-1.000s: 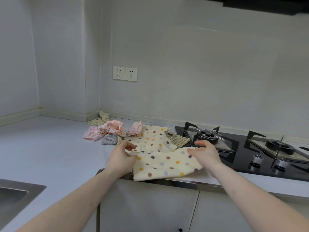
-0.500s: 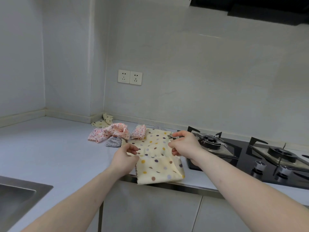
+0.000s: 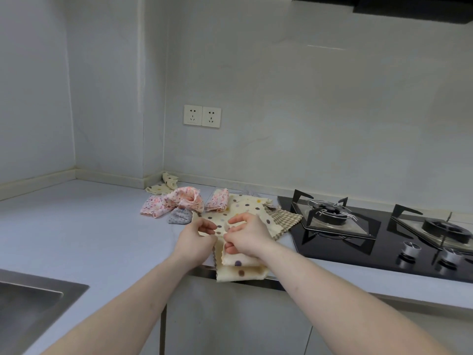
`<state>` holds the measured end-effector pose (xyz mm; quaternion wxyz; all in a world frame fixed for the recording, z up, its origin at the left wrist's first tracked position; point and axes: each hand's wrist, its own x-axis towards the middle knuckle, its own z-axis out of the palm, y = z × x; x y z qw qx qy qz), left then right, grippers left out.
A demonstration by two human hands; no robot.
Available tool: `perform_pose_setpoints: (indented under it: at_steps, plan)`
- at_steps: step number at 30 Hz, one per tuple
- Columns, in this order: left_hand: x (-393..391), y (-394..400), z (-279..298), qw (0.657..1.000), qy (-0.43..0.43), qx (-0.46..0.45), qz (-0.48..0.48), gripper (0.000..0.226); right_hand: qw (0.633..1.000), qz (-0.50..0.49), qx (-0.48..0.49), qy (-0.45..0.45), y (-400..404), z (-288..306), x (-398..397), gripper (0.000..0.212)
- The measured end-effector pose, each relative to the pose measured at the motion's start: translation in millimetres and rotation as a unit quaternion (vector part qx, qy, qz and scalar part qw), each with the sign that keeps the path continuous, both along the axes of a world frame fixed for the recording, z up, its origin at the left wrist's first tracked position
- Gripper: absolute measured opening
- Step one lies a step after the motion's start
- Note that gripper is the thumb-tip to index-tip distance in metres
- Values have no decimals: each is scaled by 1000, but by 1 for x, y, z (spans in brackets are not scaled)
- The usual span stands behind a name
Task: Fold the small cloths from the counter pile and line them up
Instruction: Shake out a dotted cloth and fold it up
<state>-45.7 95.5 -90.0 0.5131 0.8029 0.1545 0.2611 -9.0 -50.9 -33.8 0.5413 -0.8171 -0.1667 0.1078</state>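
Observation:
A cream cloth with coloured dots (image 3: 239,270) lies folded into a narrow strip at the counter's front edge, its lower end hanging over. My left hand (image 3: 195,242) pinches its top left edge. My right hand (image 3: 249,238) grips the folded layers beside it, fingers curled into the fabric. Behind my hands lies the pile: another cream dotted cloth (image 3: 245,208), a pink floral cloth (image 3: 179,202), a second pink piece (image 3: 220,201), a small grey cloth (image 3: 180,216) and a beige checked cloth (image 3: 282,219).
A black gas hob (image 3: 378,234) with two burners and knobs sits right of the pile. A steel sink (image 3: 30,303) is at the lower left. A cream dotted cloth (image 3: 163,184) lies in the wall corner. White counter (image 3: 89,226) stretches left.
My right hand has carried the cloth's right side over to the left, so the wide cloth is now a narrow strip. Both hands have come together at its top edge.

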Motion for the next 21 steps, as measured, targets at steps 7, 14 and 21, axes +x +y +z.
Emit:
perform_pose_setpoints:
  at_steps: [7,14,21]
  plan:
    - [-3,-1,3,1000,6,-6,3,17,993,-61,68,-72,-33,-5,13,19]
    - [-8,-14,-1,998,17,55,-14,31,976,-114,-30,-182,-81,-36,34,10]
    - [-7,-15,5,991,86,86,-52,50,981,-70,-53,-172,-75,-51,40,23]
